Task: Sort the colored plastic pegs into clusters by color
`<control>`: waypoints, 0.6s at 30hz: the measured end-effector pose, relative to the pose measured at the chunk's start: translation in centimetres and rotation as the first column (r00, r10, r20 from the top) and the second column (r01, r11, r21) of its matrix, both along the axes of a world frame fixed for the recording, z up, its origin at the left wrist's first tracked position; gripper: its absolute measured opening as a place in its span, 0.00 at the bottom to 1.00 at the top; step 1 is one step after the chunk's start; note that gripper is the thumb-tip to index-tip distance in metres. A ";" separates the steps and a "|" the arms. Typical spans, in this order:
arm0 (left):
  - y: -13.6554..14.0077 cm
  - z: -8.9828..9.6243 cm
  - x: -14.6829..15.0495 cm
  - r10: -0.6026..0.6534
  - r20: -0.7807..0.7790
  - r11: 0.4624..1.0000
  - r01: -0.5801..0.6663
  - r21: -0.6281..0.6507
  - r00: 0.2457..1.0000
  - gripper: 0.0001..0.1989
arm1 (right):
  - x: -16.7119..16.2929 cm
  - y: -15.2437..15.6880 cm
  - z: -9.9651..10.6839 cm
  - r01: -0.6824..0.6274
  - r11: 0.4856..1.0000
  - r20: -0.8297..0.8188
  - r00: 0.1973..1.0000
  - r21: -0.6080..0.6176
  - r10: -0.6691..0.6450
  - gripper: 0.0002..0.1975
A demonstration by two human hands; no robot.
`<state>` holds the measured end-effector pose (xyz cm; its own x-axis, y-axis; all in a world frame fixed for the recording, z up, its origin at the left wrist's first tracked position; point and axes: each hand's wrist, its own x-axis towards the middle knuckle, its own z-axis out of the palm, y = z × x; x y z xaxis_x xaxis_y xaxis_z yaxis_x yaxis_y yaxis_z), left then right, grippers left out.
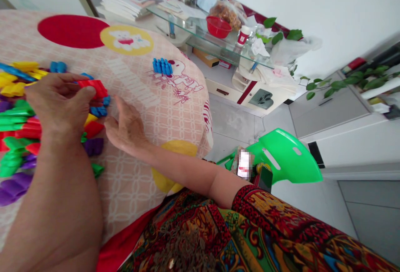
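My left hand (61, 105) pinches a red ribbed plastic piece (99, 88) between thumb and fingers, above the patterned tablecloth. To its right, my right hand (126, 126) has thumb and index finger apart, with nothing seen between them; its other fingers are partly tucked from view. Blue ribbed pieces (99, 111) lie between the two hands, close to a red piece (93, 129) and a purple piece (94, 146). Under and beyond my left hand spreads a loose pile of similar pieces, including green ones (17, 116), yellow ones (14, 89) and purple ones (15, 188).
A joined blue cluster (162, 66) sits apart near the far table edge. Behind the round table (134, 180) stands a glass shelf (193, 30) with a red bowl (218, 27) and a paper cup (243, 35). A green plastic chair (287, 155) is at the right.
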<state>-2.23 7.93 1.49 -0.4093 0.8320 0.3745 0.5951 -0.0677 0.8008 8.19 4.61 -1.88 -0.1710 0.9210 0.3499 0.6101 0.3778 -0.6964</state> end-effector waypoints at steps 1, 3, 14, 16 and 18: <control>0.0 -0.1 -0.1 -0.013 0.022 0.999 0.012 0.035 1.000 0.22 | 0.1 -0.1 0.0 -0.002 1.000 0.006 1.000 0.007 0.002 0.31; 0.1 -0.4 -0.3 -0.021 0.031 0.997 0.019 0.070 0.999 0.22 | 0.3 -0.3 -0.1 -0.009 1.000 0.020 1.000 0.018 0.008 0.32; 0.6 -1.0 -0.7 -0.017 0.056 0.994 0.011 0.112 0.998 0.24 | 0.1 -0.4 -0.6 -0.004 0.998 0.133 0.991 0.069 -0.005 0.32; 0.4 -0.6 -0.4 -0.014 0.084 0.993 0.005 0.116 0.996 0.24 | 0.0 -0.4 -0.7 -0.006 0.997 0.115 0.993 0.078 -0.003 0.31; 0.2 -0.3 -0.1 -0.013 0.094 0.994 0.003 0.110 0.995 0.24 | 0.0 -0.3 -0.8 -0.003 0.996 0.099 0.995 0.085 -0.006 0.31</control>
